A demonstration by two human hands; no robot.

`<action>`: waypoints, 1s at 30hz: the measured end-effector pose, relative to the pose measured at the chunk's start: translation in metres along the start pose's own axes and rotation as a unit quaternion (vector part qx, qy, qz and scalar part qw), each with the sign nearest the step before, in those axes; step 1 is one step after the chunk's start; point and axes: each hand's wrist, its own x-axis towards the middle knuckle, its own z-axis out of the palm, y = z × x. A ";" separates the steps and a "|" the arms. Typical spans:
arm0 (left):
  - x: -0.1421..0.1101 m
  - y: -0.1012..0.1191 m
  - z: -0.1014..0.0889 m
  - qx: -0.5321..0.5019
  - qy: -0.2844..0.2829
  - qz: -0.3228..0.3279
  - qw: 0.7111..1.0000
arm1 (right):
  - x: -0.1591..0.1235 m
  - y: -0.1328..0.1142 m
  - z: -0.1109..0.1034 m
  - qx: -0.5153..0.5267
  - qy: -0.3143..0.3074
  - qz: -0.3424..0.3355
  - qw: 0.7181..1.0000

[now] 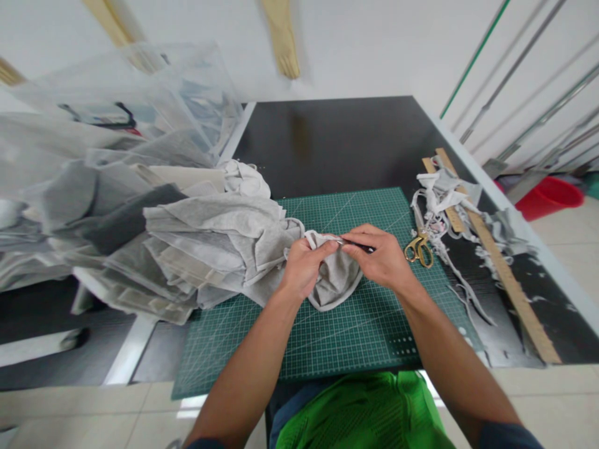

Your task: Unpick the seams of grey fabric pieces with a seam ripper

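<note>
Grey knit fabric point(334, 285) with a pale bound edge lies over the green cutting mat point(355, 340). My left hand point(300, 268) is closed on the fabric, pinching its edge between thumb and fingers. In my right hand point(381, 254) is a slim black-handled tool point(359, 244); its metal tip meets the fabric edge beside my left thumb. I cannot make out the tip's exact shape. Both hands are close together above the mat. Gold-handled scissors point(420, 251) lie to the right of my right hand, their blades partly under fabric scraps.
A large heap of grey fabric pieces point(121, 218) spreads at the left, before a clear plastic box point(196, 93). Fabric scraps point(444, 193) and wooden rulers point(510, 280) lie on the right of the black table point(337, 137). Beyond its right edge is a red bin point(550, 198).
</note>
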 end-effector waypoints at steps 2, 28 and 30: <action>0.000 0.000 0.000 -0.005 0.001 0.001 1.000 | 0.000 0.000 0.000 0.002 0.002 0.000 1.000; 0.002 -0.006 -0.003 0.033 0.011 0.019 0.999 | -0.001 -0.002 0.003 -0.006 0.015 0.002 1.000; 0.001 -0.006 -0.002 0.043 0.016 0.020 0.999 | 0.000 -0.002 0.004 -0.007 0.021 0.000 1.000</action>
